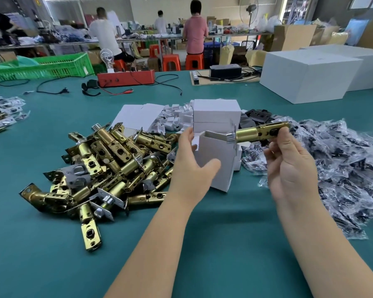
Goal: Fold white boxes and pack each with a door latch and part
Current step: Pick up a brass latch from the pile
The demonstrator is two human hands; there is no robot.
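Above the box (218, 160) mouth — latch (257, 132) in right hand (289, 166)

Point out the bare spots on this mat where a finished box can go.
Bare mat lies near the front edge, left of the forearms and below the latch pile. Another patch sits between that pile and the cables behind. The middle is crowded: flat boxes, folded boxes, and bagged parts on the right.
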